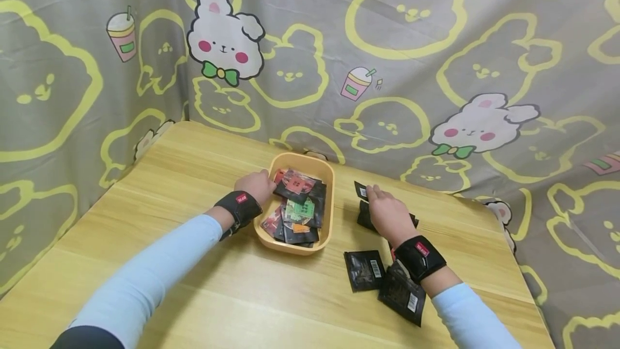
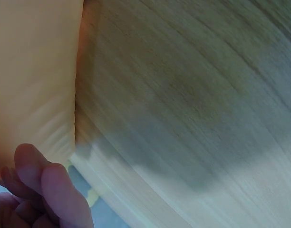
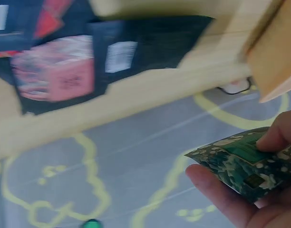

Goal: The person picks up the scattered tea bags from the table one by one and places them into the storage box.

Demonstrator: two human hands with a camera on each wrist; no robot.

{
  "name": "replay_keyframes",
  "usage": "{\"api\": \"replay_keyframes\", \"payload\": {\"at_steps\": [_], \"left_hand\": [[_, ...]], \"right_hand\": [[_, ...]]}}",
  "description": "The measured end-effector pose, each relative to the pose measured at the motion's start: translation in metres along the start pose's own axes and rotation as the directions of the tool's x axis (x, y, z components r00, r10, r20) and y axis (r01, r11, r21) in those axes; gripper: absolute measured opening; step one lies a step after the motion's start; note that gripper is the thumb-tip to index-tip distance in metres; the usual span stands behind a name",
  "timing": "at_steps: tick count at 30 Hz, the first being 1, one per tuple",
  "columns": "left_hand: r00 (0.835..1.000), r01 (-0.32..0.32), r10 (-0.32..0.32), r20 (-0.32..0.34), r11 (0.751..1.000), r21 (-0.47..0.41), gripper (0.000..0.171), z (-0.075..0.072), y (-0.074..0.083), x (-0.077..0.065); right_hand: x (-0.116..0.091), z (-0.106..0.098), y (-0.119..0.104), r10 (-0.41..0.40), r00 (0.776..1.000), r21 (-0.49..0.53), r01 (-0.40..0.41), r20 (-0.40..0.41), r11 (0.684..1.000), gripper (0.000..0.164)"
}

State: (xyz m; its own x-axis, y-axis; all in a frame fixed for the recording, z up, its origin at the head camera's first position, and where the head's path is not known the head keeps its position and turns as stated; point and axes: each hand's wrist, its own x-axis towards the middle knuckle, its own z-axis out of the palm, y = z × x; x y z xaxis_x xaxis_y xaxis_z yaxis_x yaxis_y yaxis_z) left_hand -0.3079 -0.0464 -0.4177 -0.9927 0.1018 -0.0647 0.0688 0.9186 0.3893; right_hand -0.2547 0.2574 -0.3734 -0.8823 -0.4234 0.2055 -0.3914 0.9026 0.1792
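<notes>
My left hand (image 1: 255, 186) grips the left rim of a yellow-orange plastic basket (image 1: 295, 250); the left wrist view shows its curled fingers (image 2: 62, 190) against the outer wall. Inside the basket several small sachets lie overlapping, among them a red-labelled one (image 1: 296, 183) and a green-labelled one (image 1: 300, 209). To the right of the basket, my right hand (image 1: 389, 214) pinches a flat sachet (image 3: 240, 159) between thumb and fingers, above the table. Its green patterned face shows in the right wrist view, while the head view shows its black back with a white label.
Black sachets lie on the wooden table (image 1: 208, 290) under and in front of my right hand, including one (image 1: 365, 270) beside another (image 1: 403, 294). Another sachet with a pink-red front (image 3: 60, 73) shows in the right wrist view. A patterned grey curtain (image 1: 300, 26) hangs behind the table.
</notes>
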Motion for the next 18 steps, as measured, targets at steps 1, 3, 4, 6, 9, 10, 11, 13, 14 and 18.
{"api": "replay_keyframes", "payload": {"at_steps": [1, 3, 4, 6, 9, 10, 11, 13, 14, 18], "left_hand": [[1.0, 0.001, -0.001, 0.001, 1.0, 0.0, 0.03, 0.0, 0.0, 0.0], [1.0, 0.003, -0.003, 0.004, 1.0, 0.001, 0.03, 0.0, -0.001, 0.0], [1.0, 0.003, -0.003, 0.007, 1.0, 0.002, 0.031, 0.0, -0.001, -0.001], [1.0, 0.006, -0.006, 0.007, 1.0, 0.004, 0.031, -0.001, 0.0, -0.001], [1.0, 0.01, -0.01, 0.006, 1.0, 0.002, 0.031, -0.003, 0.001, -0.003], [1.0, 0.013, -0.013, 0.004, 1.0, 0.004, 0.03, -0.003, 0.001, -0.003], [1.0, 0.014, -0.014, 0.001, 1.0, 0.005, 0.03, -0.003, 0.001, -0.003], [1.0, 0.017, -0.017, 0.001, 1.0, 0.005, 0.029, -0.004, 0.002, -0.004], [1.0, 0.017, -0.017, 0.001, 1.0, 0.003, 0.029, -0.005, 0.003, -0.004], [1.0, 0.014, -0.014, 0.006, 1.0, -0.003, 0.028, -0.006, 0.004, -0.005]], "right_hand": [[0.004, -0.001, -0.004, -0.011, 1.0, -0.004, 0.011, -0.01, 1.0, 0.034], [0.011, -0.004, -0.013, -0.031, 0.999, -0.015, 0.031, -0.017, 0.999, 0.033], [0.015, -0.005, -0.018, -0.039, 0.999, -0.017, 0.039, -0.015, 0.999, 0.033], [0.021, -0.007, -0.027, -0.055, 0.998, -0.026, 0.055, -0.001, 0.998, 0.034], [0.031, -0.011, -0.04, -0.088, 0.996, -0.027, 0.088, 0.008, 0.996, 0.035], [0.033, -0.012, -0.044, -0.099, 0.995, -0.027, 0.099, 0.005, 0.995, 0.035], [0.036, -0.012, -0.048, -0.113, 0.994, -0.034, 0.113, -0.002, 0.993, 0.035], [0.04, -0.013, -0.054, -0.135, 0.991, -0.042, 0.134, -0.021, 0.99, 0.034], [0.042, -0.013, -0.056, -0.144, 0.989, -0.048, 0.142, -0.031, 0.989, 0.034], [0.048, -0.014, -0.065, -0.164, 0.985, -0.07, 0.161, -0.044, 0.985, 0.036]]}}
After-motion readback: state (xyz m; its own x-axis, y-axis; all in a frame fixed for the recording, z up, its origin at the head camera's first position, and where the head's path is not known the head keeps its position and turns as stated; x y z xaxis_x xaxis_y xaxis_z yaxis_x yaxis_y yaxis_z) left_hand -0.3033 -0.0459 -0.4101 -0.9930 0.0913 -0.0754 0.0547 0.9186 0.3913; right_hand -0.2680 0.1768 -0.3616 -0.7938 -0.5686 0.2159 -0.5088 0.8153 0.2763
